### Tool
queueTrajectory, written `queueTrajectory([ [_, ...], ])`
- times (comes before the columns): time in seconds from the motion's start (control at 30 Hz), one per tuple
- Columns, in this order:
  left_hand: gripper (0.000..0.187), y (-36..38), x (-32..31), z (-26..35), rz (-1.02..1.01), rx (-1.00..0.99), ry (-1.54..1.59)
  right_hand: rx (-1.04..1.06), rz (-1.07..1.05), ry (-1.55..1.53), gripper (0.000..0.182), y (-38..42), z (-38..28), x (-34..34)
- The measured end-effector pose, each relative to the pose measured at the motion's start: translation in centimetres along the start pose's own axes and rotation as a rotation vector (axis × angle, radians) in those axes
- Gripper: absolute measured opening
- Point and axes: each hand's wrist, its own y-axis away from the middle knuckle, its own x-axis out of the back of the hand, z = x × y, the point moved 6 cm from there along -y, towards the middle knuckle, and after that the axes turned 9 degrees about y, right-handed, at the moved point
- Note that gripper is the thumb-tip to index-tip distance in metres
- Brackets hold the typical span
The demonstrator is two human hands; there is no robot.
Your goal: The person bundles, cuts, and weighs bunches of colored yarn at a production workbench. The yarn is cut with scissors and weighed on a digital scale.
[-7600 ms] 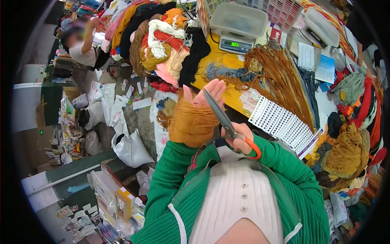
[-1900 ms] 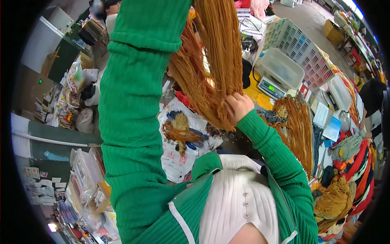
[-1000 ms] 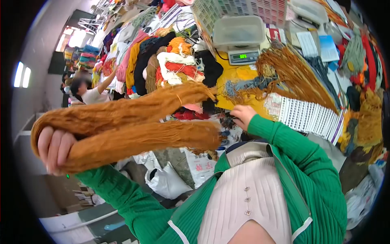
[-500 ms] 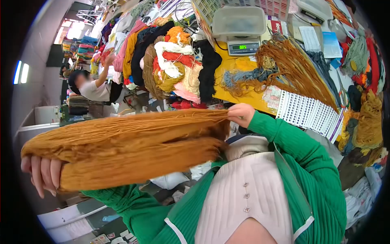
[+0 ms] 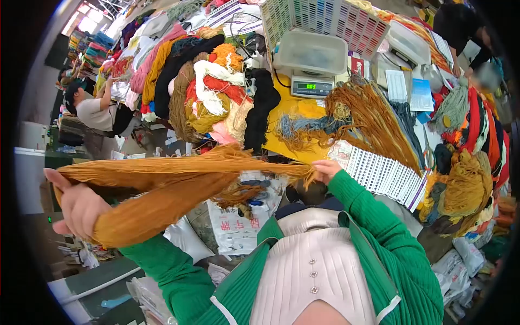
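Observation:
A large skein of golden-brown yarn [image 5: 162,208] stretches across in front of my chest. My left hand [image 5: 81,208] is at its left end, with the loop running around the hand and the thumb sticking out above. At the other end, my right hand [image 5: 326,170] pinches a narrow bunch of the strands, and some loose ends hang beside the fingers. Between my hands the yarn forms a taut upper band and a thick, slack lower fold.
A yellow table [image 5: 276,130] bears a digital scale [image 5: 311,86] with a plastic tub [image 5: 311,53], brown yarn [image 5: 374,116] and a dotted card [image 5: 382,173]. Coloured skeins [image 5: 216,86] are heaped at left. A person [image 5: 95,111] works far left; another [image 5: 460,24] is at upper right.
My right hand has moved slightly right and down, drawing strands into a narrow bunch. My left hand has turned, thumb now showing. The lower fold has slid left. The scale reading dropped from 0.05 to 0.03.

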Motion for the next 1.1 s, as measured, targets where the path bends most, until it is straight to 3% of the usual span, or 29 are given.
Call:
queueTrajectory([
  [0.1,0.07,1.7,1.2,-0.3,-0.035,0.066,0.083,-0.117,0.114,0.298,0.019,-0.9,3.5,6.1],
  [0.2,0.071,3.0,3.4,-2.8,-0.1,0.266,0.125,-0.328,0.137,0.973,0.023,1.0,4.6,6.9],
  [0.27,0.072,4.5,5.6,-4.3,-0.084,0.49,0.014,-0.089,0.179,1.407,0.025,1.1,4.2,6.3],
  [0.3,0.068,6.0,7.2,-4.5,-0.044,0.489,-0.117,0.04,0.194,1.621,0.027,1.0,3.7,5.4],
  [0.33,0.064,7.6,8.4,-4.8,-0.001,0.486,-0.248,0.095,0.203,1.604,0.029,0.9,3.6,4.8],
  [0.37,0.067,9.6,10.1,-5.0,0.342,0.418,-0.623,0.151,0.212,1.585,0.031,1.1,2.9,3.0],
  [0.43,0.074,9.2,10.8,-5.3,0.194,0.534,-1.276,0.334,0.169,1.429,0.033,1.5,1.0,-1.6],
  [0.5,0.077,8.5,11.2,-7.2,-0.35,0.763,-1.617,0.616,0.037,1.262,0.032,3.2,-2.3,-8.7],
  [0.6,0.08,10.6,13.0,-10.1,-0.359,0.862,-1.831,0.746,-0.308,0.978,0.043,6.6,-6.3,-19.0],
  [0.63,0.08,11.1,13.5,-10.5,-0.352,0.872,-1.836,0.711,-0.409,0.809,0.05,6.5,-5.4,-20.2],
  [0.67,0.08,11.5,14.0,-10.7,-0.344,0.883,-1.841,0.471,-0.525,0.695,0.053,7.2,-4.9,-22.1],
  [0.7,0.082,11.7,14.2,-10.7,-0.359,0.841,-1.896,0.444,-0.504,0.662,0.048,7.1,-4.4,-22.9],
  [0.8,0.083,13.7,16.4,-9.3,-0.11,0.743,-1.585,0.288,-0.52,0.689,0.033,7.4,-3.7,-23.2],
  [0.83,0.087,14.0,16.7,-9.3,-0.143,0.701,-1.407,0.216,-0.539,0.719,0.029,7.5,-3.4,-23.1],
  [0.93,0.093,15.1,16.2,-11.3,0.377,0.502,-0.254,0.453,-0.479,0.876,0.019,7.7,-3.8,-23.2],
  [0.97,0.098,15.8,17.0,-11.4,0.544,0.373,-0.135,0.395,-0.42,0.837,0.016,7.5,-4.0,-22.9],
  [1.07,0.091,16.9,18.6,-12.5,0.685,0.317,0.299,0.377,-0.404,0.956,0.016,7.4,-5.0,-22.5],
  [1.1,0.063,17.2,19.0,-12.7,0.656,0.295,0.278,0.355,-0.42,1.043,0.016,7.5,-5.2,-22.3],
])
